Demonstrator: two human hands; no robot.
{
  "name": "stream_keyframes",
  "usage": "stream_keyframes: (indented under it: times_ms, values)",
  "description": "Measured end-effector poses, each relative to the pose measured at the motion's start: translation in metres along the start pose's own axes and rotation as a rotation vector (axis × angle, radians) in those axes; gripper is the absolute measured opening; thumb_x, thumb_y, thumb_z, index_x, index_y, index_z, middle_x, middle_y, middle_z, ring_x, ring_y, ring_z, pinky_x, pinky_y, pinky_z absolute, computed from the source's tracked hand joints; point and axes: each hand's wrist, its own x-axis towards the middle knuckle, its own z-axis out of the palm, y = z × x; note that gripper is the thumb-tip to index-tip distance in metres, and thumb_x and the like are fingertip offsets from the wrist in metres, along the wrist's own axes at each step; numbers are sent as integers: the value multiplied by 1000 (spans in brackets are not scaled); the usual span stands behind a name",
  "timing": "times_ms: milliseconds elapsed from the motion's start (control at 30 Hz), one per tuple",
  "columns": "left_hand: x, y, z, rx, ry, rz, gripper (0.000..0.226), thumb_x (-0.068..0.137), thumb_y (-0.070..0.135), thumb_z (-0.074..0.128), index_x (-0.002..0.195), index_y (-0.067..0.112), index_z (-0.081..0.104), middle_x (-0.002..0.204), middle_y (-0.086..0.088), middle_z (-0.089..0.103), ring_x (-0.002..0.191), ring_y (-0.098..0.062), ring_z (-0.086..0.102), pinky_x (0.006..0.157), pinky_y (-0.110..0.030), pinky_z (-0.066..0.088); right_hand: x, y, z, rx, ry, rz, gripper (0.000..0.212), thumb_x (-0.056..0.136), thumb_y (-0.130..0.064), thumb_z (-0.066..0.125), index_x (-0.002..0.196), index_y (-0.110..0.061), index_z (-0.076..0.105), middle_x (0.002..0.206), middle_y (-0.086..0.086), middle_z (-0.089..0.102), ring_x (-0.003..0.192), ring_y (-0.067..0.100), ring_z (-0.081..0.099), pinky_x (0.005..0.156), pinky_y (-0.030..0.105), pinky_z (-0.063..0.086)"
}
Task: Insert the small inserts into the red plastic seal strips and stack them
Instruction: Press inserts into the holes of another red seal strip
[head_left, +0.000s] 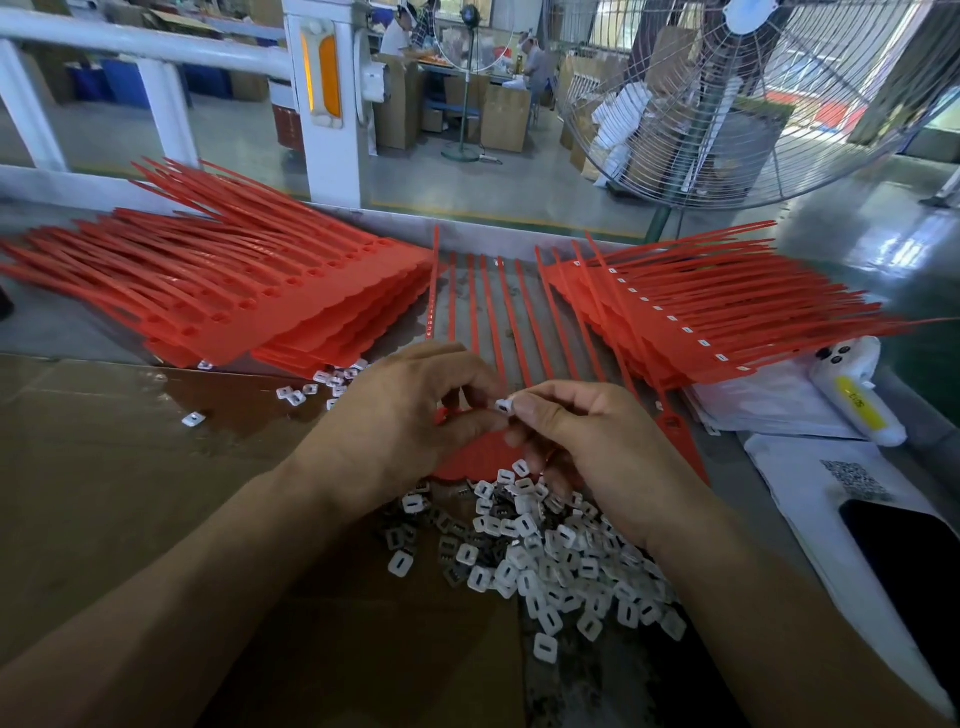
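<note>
The right hand (587, 436) pinches one white insert (503, 406) above the red strip sheet (483, 457) that the left hand (400, 421) grips steady at desk centre, loose inserts (545, 551) heaped at 6 o'clock within reach, unfilled stack (218, 291) at 10, filled stack (717, 317) at 2 o'clock.

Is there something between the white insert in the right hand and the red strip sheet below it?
Nothing visible blocks it. The right hand pinches the insert just above the red strip sheet, and the left hand rests beside it on the sheet, hiding part of it.
</note>
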Motion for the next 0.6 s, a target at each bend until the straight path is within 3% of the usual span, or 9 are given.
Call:
stream_keyframes:
  times_ms: [100,200,367,600]
  values:
    - [2,-7,-5,48,3,-35,16,87,40,70,94,26,72,88,18,62,85,-5,59,73,-16,45,0,1,0,-79,119,-44,18,102,-30,64,93,-27,79,81,-2,75,61,9,59,51,19,45]
    - [2,-23,-13,120,-14,-135,14,86,44,70,91,31,73,87,20,62,87,2,56,73,-15,41,-2,2,-1,-168,220,-95,11,98,-33,70,96,-32,80,73,-17,73,53,-3,59,49,11,43]
    - [-1,-43,-23,196,-114,-358,9,81,39,81,82,35,73,83,20,63,83,7,56,66,-20,42,-3,1,3,-224,291,-161,7,93,-27,76,96,-31,82,78,-19,75,67,-4,67,59,6,47]
    - [-1,-43,-20,260,-147,-427,9,80,40,83,84,38,76,80,23,63,76,9,56,64,-16,40,-2,0,6,-231,310,-135,7,92,-25,77,89,-31,79,72,-15,72,64,-1,66,60,8,47]
